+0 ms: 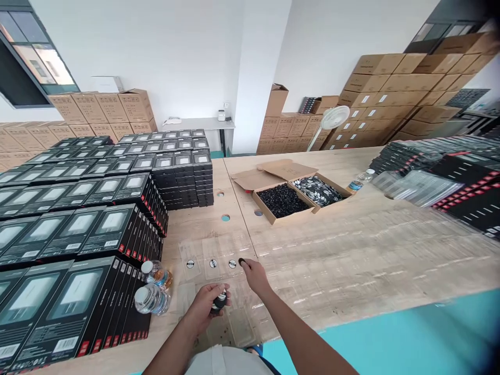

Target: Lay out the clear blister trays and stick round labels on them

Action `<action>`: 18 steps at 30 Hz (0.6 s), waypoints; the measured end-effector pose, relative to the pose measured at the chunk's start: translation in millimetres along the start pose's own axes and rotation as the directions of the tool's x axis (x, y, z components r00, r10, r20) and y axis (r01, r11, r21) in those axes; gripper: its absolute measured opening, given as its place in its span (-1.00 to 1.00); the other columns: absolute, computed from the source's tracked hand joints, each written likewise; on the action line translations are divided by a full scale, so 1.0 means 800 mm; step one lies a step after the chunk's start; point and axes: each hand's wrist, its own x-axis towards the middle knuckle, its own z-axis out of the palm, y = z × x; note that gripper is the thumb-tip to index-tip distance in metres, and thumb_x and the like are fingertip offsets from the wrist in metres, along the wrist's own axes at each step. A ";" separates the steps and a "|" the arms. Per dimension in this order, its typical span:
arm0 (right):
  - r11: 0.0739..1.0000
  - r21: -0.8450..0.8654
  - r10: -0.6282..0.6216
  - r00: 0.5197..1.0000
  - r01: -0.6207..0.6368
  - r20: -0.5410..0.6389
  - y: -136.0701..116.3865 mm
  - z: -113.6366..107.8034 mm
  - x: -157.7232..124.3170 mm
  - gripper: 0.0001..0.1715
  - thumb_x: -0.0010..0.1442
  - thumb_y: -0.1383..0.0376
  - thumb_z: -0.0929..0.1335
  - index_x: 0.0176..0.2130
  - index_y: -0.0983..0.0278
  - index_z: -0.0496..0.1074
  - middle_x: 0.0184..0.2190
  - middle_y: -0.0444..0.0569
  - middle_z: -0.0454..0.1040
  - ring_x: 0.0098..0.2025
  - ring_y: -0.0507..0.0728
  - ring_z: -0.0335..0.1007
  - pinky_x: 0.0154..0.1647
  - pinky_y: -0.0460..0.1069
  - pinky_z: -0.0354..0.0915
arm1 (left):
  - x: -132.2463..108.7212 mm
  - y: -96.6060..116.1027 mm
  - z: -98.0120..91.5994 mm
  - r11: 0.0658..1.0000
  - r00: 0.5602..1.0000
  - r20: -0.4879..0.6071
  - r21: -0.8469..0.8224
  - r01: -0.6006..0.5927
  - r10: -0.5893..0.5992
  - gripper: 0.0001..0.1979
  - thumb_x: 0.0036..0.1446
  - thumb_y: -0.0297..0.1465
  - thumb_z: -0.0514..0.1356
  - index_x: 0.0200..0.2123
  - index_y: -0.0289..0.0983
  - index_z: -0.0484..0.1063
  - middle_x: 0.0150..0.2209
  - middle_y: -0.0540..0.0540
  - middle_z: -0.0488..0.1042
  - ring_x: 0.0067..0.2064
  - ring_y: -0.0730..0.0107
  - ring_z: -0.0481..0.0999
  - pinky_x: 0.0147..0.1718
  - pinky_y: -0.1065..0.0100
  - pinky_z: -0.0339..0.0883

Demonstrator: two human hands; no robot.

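My left hand [203, 304] is closed around a small stack of round black discs [219, 300], the top one with a white label. To its right and farther forward, my right hand [255, 276] pinches one black disc [241, 261] by its edge, over the rows of transparent plastic sheets or trays. Left of that disc lie three round black-and-white discs in a row: the far-left disc [190, 264], the middle disc [213, 263] and the nearest disc [232, 264]. Each rests on its own transparent plastic piece [211, 248].
Stacked black product boxes [111, 221] fill the left side. Two plastic bottles stand beside them, the nearer bottle [150, 299] by my left arm. A carton of small black parts [262, 207] is farther back. More transparent pieces [351, 255] cover the table rightward; another bottle [361, 179] lies behind.
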 end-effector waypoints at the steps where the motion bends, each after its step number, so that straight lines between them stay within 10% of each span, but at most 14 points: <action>1: 0.999 -0.035 0.011 1.000 -0.012 -0.024 0.004 -0.008 0.008 -0.64 0.27 0.23 0.20 -0.20 0.31 0.52 -0.27 0.08 0.51 -0.20 0.19 0.39 -0.19 0.02 0.23 | -0.002 0.002 0.000 1.000 0.999 0.034 -0.030 0.002 -0.001 -0.58 -0.18 -0.15 0.38 -0.25 -0.29 0.55 -0.34 -0.09 0.56 -0.36 0.41 0.50 -0.57 0.48 0.21; 6: 0.993 -0.112 0.034 0.999 -0.033 0.008 0.014 -0.020 0.012 -0.54 0.13 0.41 0.28 0.03 0.35 0.47 -0.02 0.24 0.46 0.01 0.28 0.37 0.01 0.11 0.19 | -0.007 0.001 0.003 0.995 0.996 0.090 -0.102 0.001 0.008 -0.61 -0.26 -0.32 0.41 -0.26 -0.31 0.56 -0.31 -0.12 0.58 -0.32 0.35 0.53 -0.56 0.47 0.22; 10: 0.998 -0.029 -0.046 0.985 0.052 0.167 0.003 -0.008 -0.023 -0.60 0.27 0.19 0.23 -0.07 0.27 0.54 -0.23 0.03 0.56 -0.14 0.19 0.45 -0.09 0.03 0.30 | -0.002 -0.006 0.006 0.997 0.999 0.026 -0.066 -0.041 0.043 -0.58 -0.23 -0.23 0.43 -0.26 -0.31 0.56 -0.35 -0.13 0.60 -0.36 0.38 0.53 -0.57 0.49 0.17; 18: 0.852 0.524 -0.188 0.937 0.006 0.295 -0.024 -0.003 -0.072 -0.58 0.04 0.05 0.45 -0.18 0.27 0.58 -0.53 -0.16 0.41 -0.48 0.06 0.32 -0.38 -0.03 0.27 | 0.010 -0.006 0.025 1.000 1.000 0.000 -0.015 -0.010 0.010 -0.56 -0.16 -0.05 0.38 -0.39 -0.33 0.53 -0.51 -0.09 0.53 -0.48 0.43 0.45 -0.62 0.49 0.06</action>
